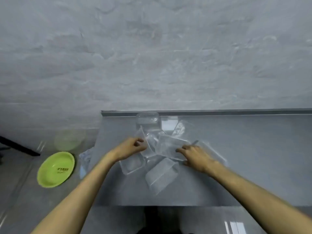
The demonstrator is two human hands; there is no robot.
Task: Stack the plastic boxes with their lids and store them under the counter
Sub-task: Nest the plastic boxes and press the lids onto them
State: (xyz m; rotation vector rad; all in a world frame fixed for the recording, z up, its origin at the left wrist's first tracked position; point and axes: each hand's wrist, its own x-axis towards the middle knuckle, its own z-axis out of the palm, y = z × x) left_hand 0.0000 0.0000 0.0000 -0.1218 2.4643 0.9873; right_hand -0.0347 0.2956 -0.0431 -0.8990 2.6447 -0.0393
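Several clear plastic boxes and lids lie jumbled on the grey counter (244, 157). My left hand (130, 148) is closed on the edge of a tilted clear lid (143, 138) at the left of the pile. Fingers of my right hand (197, 157) press on the near side of a clear box (168, 146) in the middle. Another clear box (161, 175) lies tipped at the front, one more box (132, 164) sits under my left wrist, and an upright box (147, 119) stands at the back by the wall.
A lime-green plastic bowl (56, 168) lies on the floor to the left of the counter, with its reflection on the wall behind. A rough grey wall (152, 56) rises behind the counter. The counter's front edge (168, 206) runs below my arms.
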